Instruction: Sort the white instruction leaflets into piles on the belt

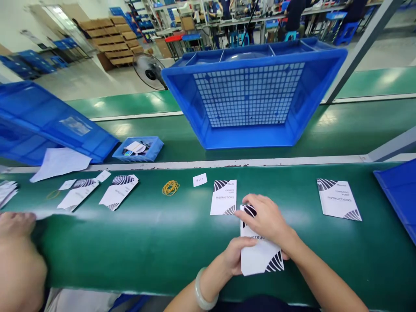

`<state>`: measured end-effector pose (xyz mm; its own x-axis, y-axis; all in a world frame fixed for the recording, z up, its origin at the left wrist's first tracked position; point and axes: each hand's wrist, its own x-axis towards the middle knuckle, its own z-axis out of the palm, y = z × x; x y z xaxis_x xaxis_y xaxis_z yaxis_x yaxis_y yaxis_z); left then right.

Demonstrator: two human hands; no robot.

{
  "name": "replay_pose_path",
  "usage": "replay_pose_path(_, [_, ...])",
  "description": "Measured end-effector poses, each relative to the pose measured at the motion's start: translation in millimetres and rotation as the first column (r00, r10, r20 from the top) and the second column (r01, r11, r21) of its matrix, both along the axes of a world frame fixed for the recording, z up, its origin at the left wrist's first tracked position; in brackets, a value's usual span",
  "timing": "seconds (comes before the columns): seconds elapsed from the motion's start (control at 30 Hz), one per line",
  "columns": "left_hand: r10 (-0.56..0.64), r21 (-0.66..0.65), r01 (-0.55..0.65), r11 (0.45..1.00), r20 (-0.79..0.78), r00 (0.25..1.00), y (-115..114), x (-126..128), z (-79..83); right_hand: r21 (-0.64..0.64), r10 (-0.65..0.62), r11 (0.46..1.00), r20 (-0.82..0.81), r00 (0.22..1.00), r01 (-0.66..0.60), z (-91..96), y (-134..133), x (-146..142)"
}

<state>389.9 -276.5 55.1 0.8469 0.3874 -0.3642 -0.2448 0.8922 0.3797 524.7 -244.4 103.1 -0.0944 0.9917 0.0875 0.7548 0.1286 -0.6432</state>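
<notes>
Printed booklets on the green belt.
Two flat booklets (224,197) (338,199) read "TORNADO PUMP INSTRUCTIONS"; the held booklet (260,255) shows only "INSTRUC"; the small slip's (199,180) handwriting is illegible.

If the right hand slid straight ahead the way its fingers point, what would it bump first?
The right hand points up-left across the booklet it holds. Going on, it would probably meet the instructions booklet lying flat on the green belt, just past its fingertips.
</notes>
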Motion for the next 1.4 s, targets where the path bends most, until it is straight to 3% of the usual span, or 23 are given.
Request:
replay_pose_path(0.1, [0.005, 0.033, -0.009, 0.999, 0.115, 0.993, 26.0, 7.1, 10.6, 0.101, -0.133, 0.985, -0.096, 0.986, 0.143, -1.5, 1.6, 28.6])
replay_pose_path(0.2, [0.022, 0.042, -0.028, 0.999, 0.140, 0.990, 40.1, 4.7, 2.6, -0.062, -0.282, 0.959, -0.224, 0.933, 0.275, -14.2, -3.7, 48.3])
replay_pose_path(0.33, [0.095, 0.005, -0.095, 0.995, 0.021, 0.995, 38.8, -1.5, -25.0, -0.334, -0.293, 0.931, -0.436, 0.851, 0.149, -39.2, -12.4, 45.0])
replay_pose_path(0.43, [0.145, -0.024, -0.144, 0.989, 0.020, 0.989, 33.1, -1.8, -34.7, -0.357, -0.336, 0.923, -0.562, 0.756, 0.145, -56.6, -17.9, 34.2])
replay_pose_path(0.53, [0.218, -0.055, -0.216, 0.975, 0.023, 0.976, 31.6, 0.4, -33.3, -0.369, -0.405, 0.906, -0.615, 0.677, 0.206, -67.4, -22.3, 28.9])
replay_pose_path(0.63, [0.236, -0.048, -0.237, 0.970, -0.009, 0.972, 33.6, 1.3, -30.6, -0.401, -0.456, 0.883, -0.616, 0.642, 0.243, -69.2, -23.6, 29.7])
replay_pose_path(0.87, [0.205, -0.011, -0.208, 0.978, -0.118, 0.972, 39.0, -3.9, -31.8, -0.485, -0.491, 0.860, -0.703, 0.514, 0.157, -58.8, -19.9, 40.4])
replay_pose_path(1.03, [0.224, 0.011, -0.224, 0.974, -0.102, 0.969, 44.6, -7.0, -28.5, -0.500, -0.538, 0.836, -0.665, 0.518, 0.227, -51.7, -20.5, 47.3])
replay_pose_path(1.17, [0.249, 0.024, -0.248, 0.969, -0.091, 0.964, 47.2, -8.9, -25.8, -0.485, -0.527, 0.839, -0.613, 0.588, 0.247, -45.5, -19.9, 43.8])
replay_pose_path(1.27, [0.241, -0.022, -0.244, 0.969, -0.107, 0.965, 46.9, -10.2, -25.0, -0.470, -0.510, 0.845, -0.568, 0.645, 0.254, -43.0, -19.8, 39.1])
replay_pose_path(1.4, [0.235, -0.091, -0.249, 0.964, -0.134, 0.963, 46.3, -11.6, -25.8, -0.460, -0.496, 0.853, -0.569, 0.656, 0.246, -40.7, -21.1, 37.0])
